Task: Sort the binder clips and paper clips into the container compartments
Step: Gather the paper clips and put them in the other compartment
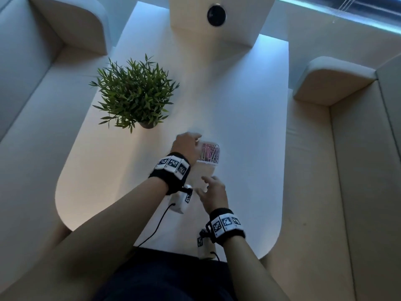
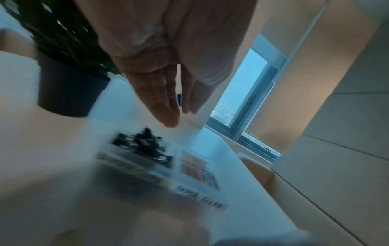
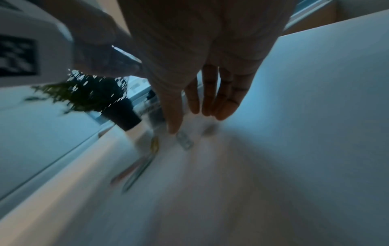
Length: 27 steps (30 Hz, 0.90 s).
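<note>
A small clear container (image 1: 206, 163) lies on the white table (image 1: 249, 127). One compartment holds pink paper clips (image 1: 209, 153). In the blurred left wrist view another compartment holds black binder clips (image 2: 145, 144) beside the pink paper clips (image 2: 195, 168). My left hand (image 1: 191, 142) hovers over the container's left side, with fingers (image 2: 166, 106) straight and nothing in them. My right hand (image 1: 209, 185) is at the container's near end, its fingers (image 3: 174, 119) extended just above a few loose paper clips (image 3: 185, 142) on the table.
A potted plant (image 1: 134, 94) stands on the table to the left, behind the container. A white box with a dark lens (image 1: 217, 15) sits at the far end. Upholstered seats flank the table. Cables run from both wrist cameras toward my lap.
</note>
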Motion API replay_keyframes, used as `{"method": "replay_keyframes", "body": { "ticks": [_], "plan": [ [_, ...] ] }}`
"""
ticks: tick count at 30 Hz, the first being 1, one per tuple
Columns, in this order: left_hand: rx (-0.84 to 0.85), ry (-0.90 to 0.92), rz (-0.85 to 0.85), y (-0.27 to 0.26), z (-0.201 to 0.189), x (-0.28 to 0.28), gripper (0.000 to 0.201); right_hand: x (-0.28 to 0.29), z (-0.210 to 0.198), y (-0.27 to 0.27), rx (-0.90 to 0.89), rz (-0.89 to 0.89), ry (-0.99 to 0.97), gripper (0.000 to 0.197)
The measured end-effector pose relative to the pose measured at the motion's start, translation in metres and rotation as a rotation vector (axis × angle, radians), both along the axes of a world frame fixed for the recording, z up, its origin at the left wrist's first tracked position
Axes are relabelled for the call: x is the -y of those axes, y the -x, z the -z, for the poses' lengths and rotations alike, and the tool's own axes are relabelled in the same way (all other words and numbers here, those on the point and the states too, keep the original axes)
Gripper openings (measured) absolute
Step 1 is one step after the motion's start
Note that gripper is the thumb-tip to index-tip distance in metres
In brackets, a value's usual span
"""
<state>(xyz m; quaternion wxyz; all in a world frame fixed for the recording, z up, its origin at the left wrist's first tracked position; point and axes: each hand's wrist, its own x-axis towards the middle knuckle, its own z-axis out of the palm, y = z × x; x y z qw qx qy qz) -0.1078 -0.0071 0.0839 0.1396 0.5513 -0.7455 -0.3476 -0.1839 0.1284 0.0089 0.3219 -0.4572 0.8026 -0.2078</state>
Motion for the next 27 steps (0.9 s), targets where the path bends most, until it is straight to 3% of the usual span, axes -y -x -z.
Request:
{"method": "replay_keyframes", "body": {
  "ticks": [2, 5, 7, 9, 13, 18, 23, 27],
  "plan": [
    [0.054, -0.016, 0.019, -0.027, 0.005, -0.009, 0.026, -0.002, 0.003, -0.009, -0.043, -0.068, -0.069, 0.041],
    [0.287, -0.181, 0.044, -0.078, 0.029, -0.035, 0.029, -0.003, 0.008, -0.026, -0.120, -0.165, -0.118, 0.050],
    [0.444, -0.270, 0.125, -0.101, 0.049, -0.056, 0.057, -0.001, 0.008, -0.037, -0.172, -0.193, -0.137, 0.055],
    [0.470, -0.281, 0.173, -0.111, 0.069, -0.070, 0.073, 0.003, 0.007, -0.047, -0.220, -0.211, -0.130, 0.052],
    [0.469, -0.154, 0.216, -0.104, 0.086, -0.079, 0.052, 0.017, 0.005, -0.062, -0.243, -0.252, -0.053, 0.031],
    [0.467, -0.124, 0.203, -0.089, 0.076, -0.079, 0.026, 0.047, 0.012, -0.071, -0.317, -0.295, -0.045, 0.004],
    [0.414, -0.149, 0.137, -0.089, 0.073, -0.074, 0.019, 0.055, 0.001, -0.068, -0.315, -0.337, -0.014, 0.017],
    [0.494, -0.195, 0.243, -0.091, 0.075, -0.074, 0.025, 0.054, 0.011, -0.062, -0.254, -0.264, -0.033, 0.012]
  ]
}}
